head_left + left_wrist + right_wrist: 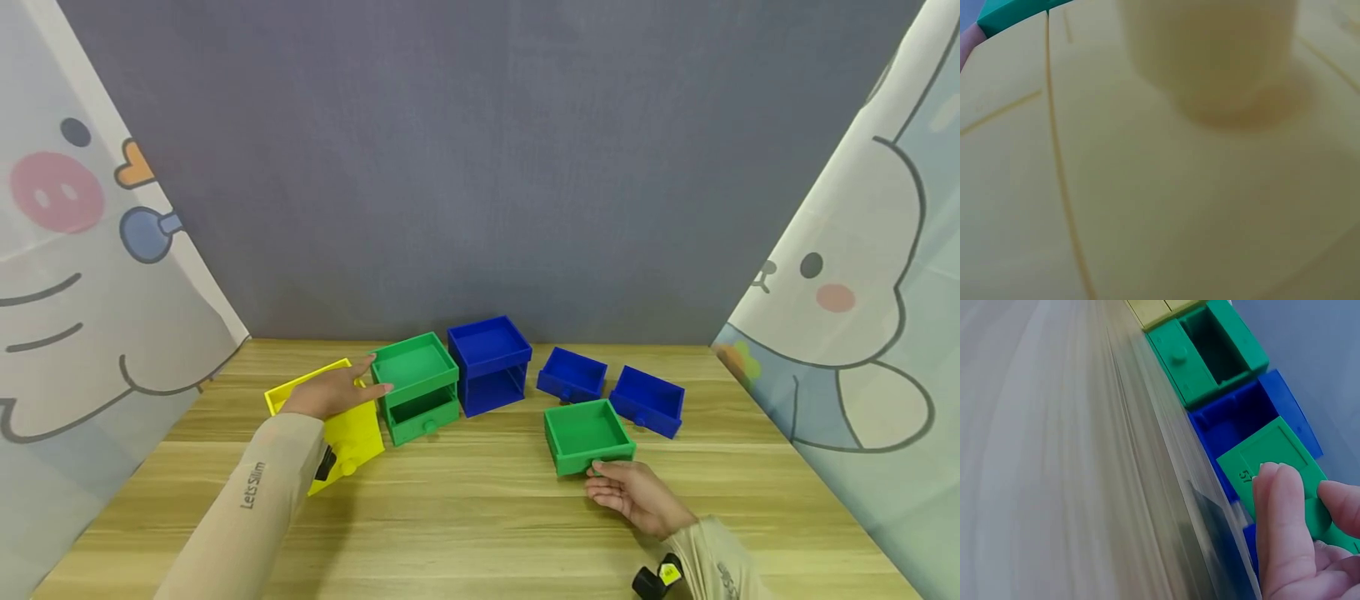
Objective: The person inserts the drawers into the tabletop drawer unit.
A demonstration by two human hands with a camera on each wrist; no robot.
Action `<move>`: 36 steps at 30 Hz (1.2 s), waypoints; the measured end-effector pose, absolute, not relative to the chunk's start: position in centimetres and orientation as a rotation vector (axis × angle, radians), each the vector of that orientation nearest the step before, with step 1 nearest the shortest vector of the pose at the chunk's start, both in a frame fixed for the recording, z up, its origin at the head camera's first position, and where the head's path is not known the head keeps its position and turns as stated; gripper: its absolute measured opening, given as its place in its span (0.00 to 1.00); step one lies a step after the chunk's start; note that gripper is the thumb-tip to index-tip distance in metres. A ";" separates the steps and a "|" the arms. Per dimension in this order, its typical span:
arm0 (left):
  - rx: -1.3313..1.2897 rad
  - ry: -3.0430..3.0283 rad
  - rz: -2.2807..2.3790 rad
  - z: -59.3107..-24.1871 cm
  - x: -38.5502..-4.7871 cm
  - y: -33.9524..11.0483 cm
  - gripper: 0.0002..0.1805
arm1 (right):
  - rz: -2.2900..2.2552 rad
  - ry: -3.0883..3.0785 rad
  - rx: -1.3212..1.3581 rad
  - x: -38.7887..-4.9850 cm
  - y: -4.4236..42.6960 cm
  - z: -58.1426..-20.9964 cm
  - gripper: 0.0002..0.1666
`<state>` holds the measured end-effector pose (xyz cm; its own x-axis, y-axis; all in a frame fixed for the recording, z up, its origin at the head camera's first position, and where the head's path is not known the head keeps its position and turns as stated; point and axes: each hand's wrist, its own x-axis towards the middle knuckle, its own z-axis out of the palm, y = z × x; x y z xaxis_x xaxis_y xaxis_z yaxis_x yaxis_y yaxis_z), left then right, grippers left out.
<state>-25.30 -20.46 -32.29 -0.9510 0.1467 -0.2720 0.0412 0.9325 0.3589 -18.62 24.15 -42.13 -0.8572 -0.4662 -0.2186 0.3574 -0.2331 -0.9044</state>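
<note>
My right hand (637, 497) pinches the round knob of a green drawer (588, 429). The right wrist view shows the drawer's underside (1266, 456) raised off the table, with fingers (1282, 519) and thumb on either side of the knob. My left hand (330, 393) reaches across a yellow drawer cabinet (352, 437), its fingers spread against the left edge of the green cabinet (414, 367). That cabinet has an upper slot without a drawer and a lower drawer (427, 422) in place. Close yellow surface (1147, 187) fills the left wrist view.
A blue cabinet (491, 342) with an open, drawerless front stands right of the green one. Two blue drawers, one nearer it (572, 375) and another blue drawer (647, 402), lie to the right. A grey wall (480, 167) rises behind the wooden table (465, 533).
</note>
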 end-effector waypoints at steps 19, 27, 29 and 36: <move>0.127 2.803 0.549 -32.0 -24.9 -21.2 0.50 | -2.032 1.530 -0.270 -20.2 19.6 -42.1 0.12; 0.135 2.823 0.554 -32.4 -25.2 -20.9 0.49 | -2.001 1.545 -0.285 -20.2 18.2 -42.4 0.12; 0.139 2.824 0.556 -32.4 -25.2 -20.8 0.49 | -1.991 1.551 -0.283 -20.2 17.9 -42.5 0.12; 0.141 2.833 0.524 -32.6 -25.4 -20.6 0.49 | -1.949 1.614 -0.265 -20.5 15.5 -42.5 0.15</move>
<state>-25.43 -20.55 -32.61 -0.9624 0.1407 -0.2323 0.0484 0.9305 0.3632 -20.54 15.53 -42.51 -0.8072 -0.5513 -0.2110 0.3102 -0.0921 -0.9462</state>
